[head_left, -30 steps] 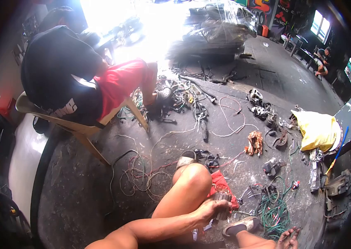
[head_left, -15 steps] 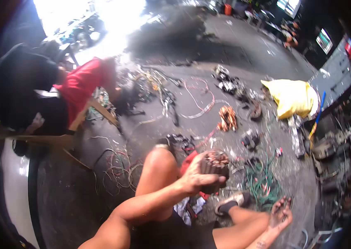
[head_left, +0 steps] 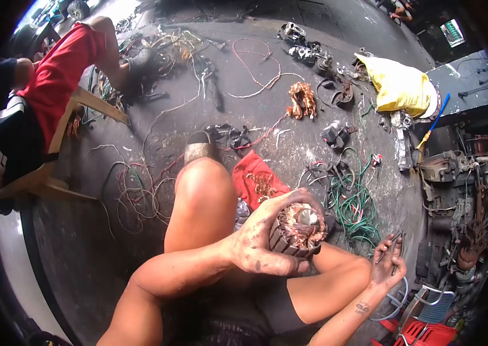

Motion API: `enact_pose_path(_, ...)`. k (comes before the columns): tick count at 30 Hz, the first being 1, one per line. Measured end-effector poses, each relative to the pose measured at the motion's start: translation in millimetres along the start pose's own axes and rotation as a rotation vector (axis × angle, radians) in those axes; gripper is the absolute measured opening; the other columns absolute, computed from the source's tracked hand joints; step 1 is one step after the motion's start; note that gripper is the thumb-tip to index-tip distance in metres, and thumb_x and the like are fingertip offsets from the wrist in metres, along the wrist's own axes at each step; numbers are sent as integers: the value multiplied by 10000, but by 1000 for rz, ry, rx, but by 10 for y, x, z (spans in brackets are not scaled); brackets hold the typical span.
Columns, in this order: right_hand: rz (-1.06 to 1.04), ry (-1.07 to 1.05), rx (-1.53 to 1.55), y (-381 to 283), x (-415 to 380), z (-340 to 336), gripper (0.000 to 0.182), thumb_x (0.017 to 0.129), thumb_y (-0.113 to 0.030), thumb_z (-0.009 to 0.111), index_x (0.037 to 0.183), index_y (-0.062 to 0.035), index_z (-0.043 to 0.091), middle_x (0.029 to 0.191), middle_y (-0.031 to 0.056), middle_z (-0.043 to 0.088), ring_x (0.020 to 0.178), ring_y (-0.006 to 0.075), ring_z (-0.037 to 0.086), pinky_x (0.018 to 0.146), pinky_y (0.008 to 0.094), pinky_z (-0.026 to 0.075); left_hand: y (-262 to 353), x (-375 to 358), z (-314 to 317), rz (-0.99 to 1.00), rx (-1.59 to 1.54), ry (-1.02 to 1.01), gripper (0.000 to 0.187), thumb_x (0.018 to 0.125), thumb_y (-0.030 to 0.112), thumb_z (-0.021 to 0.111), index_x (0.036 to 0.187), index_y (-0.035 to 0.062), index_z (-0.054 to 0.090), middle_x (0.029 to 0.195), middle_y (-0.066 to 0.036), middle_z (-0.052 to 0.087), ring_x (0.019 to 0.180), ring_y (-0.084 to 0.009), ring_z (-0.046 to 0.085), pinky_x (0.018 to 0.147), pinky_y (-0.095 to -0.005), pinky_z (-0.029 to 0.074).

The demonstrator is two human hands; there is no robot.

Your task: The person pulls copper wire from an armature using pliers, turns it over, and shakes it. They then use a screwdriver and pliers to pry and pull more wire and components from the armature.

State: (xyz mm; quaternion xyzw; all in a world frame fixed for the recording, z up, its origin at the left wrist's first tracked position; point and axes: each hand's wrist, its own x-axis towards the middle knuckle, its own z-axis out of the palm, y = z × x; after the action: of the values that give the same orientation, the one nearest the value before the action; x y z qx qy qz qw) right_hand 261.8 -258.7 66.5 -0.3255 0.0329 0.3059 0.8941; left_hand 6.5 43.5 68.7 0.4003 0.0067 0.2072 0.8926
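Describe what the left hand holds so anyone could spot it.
Find the bent left knee, then the left hand below and right of it in the picture. That hand grips a dark ridged cylinder; unlike the floor's tangled copper bundle, copper rings its centre.

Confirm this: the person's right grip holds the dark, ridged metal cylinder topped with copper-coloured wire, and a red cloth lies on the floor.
Wrong side: the head view shows the left grip holding the cylinder. The red cloth is as stated.

A yellow sack (head_left: pixel 400 86) lies just beside a blue-and-yellow stick (head_left: pixel 440 110).
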Motion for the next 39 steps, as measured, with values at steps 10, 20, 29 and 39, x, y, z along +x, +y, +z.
enact_pose_path(10, 63, -35, -50, 6, 38, 56, 582, 686, 76, 481, 1268, 56, 492, 1303, 240, 448, 1082, 308, 469, 921, 388, 440, 39, 20, -6, 106, 178, -17, 618, 563, 128, 819, 1089, -48, 543, 938, -94, 598, 814, -157, 596, 721, -289, 466)
enact_pose_path(20, 78, -83, -78, -3, 41, 59, 574, 695, 70, 488, 1269, 81, 485, 1315, 239, 420, 1099, 301, 452, 932, 384, 426, 70, 21, -43, 179, 324, -55, 599, 582, 146, 806, 1097, -28, 555, 968, -100, 583, 869, -190, 581, 790, -315, 463)
enact_pose_path(29, 75, -67, -57, -3, 12, 110, 587, 690, 85, 481, 1276, 74, 480, 1336, 218, 433, 1113, 291, 456, 947, 381, 416, 12, 44, -51, 193, 316, -38, 606, 601, 134, 801, 1118, -34, 532, 943, -93, 601, 843, -178, 583, 774, -309, 468)
enact_pose_path(39, -42, -440, -578, 292, -214, 497, 183, 739, 113, 574, 805, -55, 544, 1092, 122, 569, 922, 258, 594, 837, 445, 534, -156, 67, -60, -317, -156, 63, 655, 930, 578, 452, 1220, -5, 529, 984, -115, 638, 810, -188, 631, 711, -325, 515)
